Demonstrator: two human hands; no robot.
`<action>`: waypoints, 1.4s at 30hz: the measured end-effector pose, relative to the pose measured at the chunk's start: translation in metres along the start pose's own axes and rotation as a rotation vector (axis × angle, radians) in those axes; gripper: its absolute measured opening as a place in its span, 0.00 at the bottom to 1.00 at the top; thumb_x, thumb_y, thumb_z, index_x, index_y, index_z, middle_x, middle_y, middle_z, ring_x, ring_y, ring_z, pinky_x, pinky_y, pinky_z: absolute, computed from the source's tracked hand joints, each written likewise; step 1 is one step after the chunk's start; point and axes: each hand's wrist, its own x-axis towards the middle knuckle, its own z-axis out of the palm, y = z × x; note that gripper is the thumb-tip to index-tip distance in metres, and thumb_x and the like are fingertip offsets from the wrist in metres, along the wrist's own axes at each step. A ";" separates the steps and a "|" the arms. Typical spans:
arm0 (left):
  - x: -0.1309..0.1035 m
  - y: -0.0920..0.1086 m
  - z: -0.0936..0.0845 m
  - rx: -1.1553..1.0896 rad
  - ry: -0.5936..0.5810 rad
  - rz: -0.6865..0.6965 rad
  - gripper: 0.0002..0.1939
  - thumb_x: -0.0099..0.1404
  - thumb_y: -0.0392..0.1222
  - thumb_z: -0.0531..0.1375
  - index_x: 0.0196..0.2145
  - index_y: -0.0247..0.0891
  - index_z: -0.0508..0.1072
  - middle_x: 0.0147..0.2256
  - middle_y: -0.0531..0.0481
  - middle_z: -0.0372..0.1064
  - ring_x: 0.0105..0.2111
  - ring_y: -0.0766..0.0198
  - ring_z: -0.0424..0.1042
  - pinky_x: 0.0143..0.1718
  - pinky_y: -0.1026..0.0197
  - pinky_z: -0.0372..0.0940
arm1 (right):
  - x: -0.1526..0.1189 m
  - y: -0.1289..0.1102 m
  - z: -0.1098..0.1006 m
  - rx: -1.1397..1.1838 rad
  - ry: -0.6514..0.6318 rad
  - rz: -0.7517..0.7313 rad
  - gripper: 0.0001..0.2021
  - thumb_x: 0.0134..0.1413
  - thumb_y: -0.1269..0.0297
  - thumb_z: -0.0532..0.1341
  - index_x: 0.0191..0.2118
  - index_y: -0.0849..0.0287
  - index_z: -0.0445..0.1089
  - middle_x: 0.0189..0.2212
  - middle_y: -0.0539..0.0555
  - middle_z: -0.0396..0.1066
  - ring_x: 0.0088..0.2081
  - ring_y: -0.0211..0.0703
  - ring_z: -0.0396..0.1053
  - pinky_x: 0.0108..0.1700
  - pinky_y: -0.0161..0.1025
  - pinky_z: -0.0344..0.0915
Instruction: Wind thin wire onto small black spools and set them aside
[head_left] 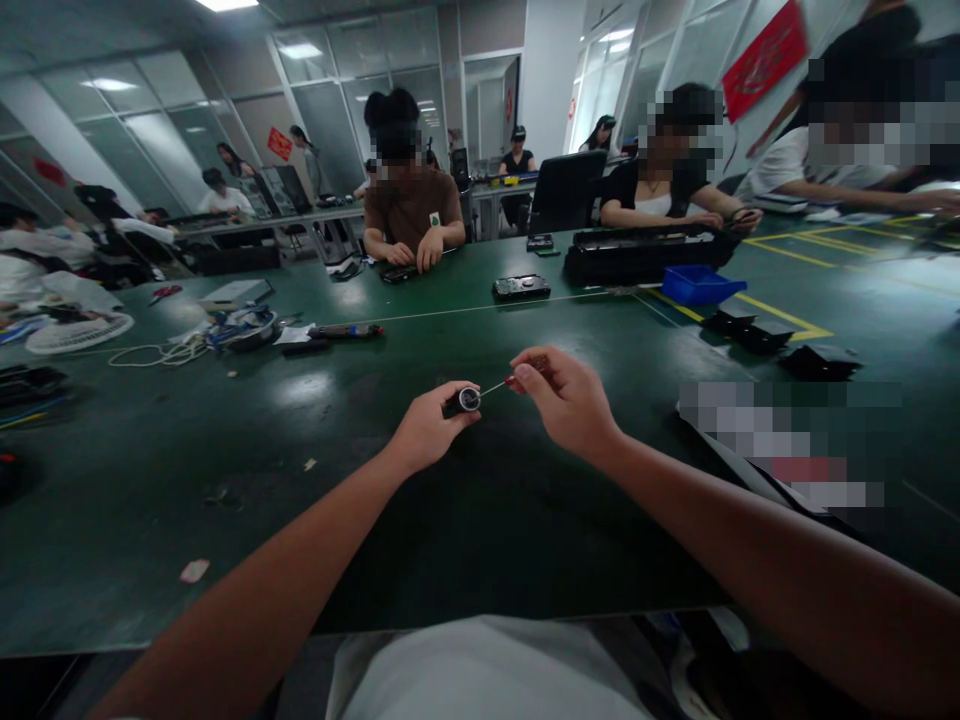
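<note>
Over the middle of the green table, my left hand (431, 428) is closed around a small black cylindrical part (468, 400) whose round, silver-rimmed end faces me. My right hand (566, 400) grips a screwdriver (493, 388) with a thin metal shaft and a red part by the fingers; most of its handle is hidden. The shaft slants down to the left, and its tip is at the open end of the black part. Whether the tip touches anything inside cannot be made out.
Ahead on the table (360, 520) lies a hard drive (521, 287). A long black unit (649, 255), a blue bin (701, 285) and several black pieces (821, 362) sit to the right. Cables (244, 328) and an electric screwdriver (345, 332) lie left. A co-worker (412, 205) works opposite.
</note>
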 end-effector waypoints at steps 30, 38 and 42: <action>-0.001 -0.004 -0.006 0.261 0.040 0.075 0.20 0.61 0.42 0.67 0.51 0.45 0.75 0.44 0.48 0.75 0.45 0.54 0.71 0.50 0.51 0.63 | 0.006 -0.006 -0.005 -0.367 -0.116 -0.023 0.16 0.67 0.56 0.51 0.38 0.56 0.74 0.25 0.50 0.73 0.25 0.39 0.67 0.30 0.38 0.58; -0.001 -0.005 -0.008 0.284 0.059 0.071 0.19 0.62 0.42 0.66 0.51 0.45 0.75 0.45 0.48 0.75 0.45 0.54 0.71 0.49 0.50 0.63 | 0.005 -0.004 -0.004 -0.320 -0.143 -0.016 0.13 0.64 0.65 0.52 0.48 0.58 0.71 0.30 0.52 0.74 0.29 0.42 0.68 0.33 0.38 0.60; -0.001 -0.004 -0.010 0.309 0.055 0.075 0.18 0.62 0.42 0.66 0.51 0.45 0.75 0.43 0.48 0.75 0.43 0.54 0.71 0.50 0.49 0.62 | 0.008 -0.003 -0.003 -0.293 -0.171 0.026 0.16 0.68 0.58 0.49 0.40 0.56 0.73 0.29 0.52 0.75 0.30 0.43 0.71 0.33 0.39 0.61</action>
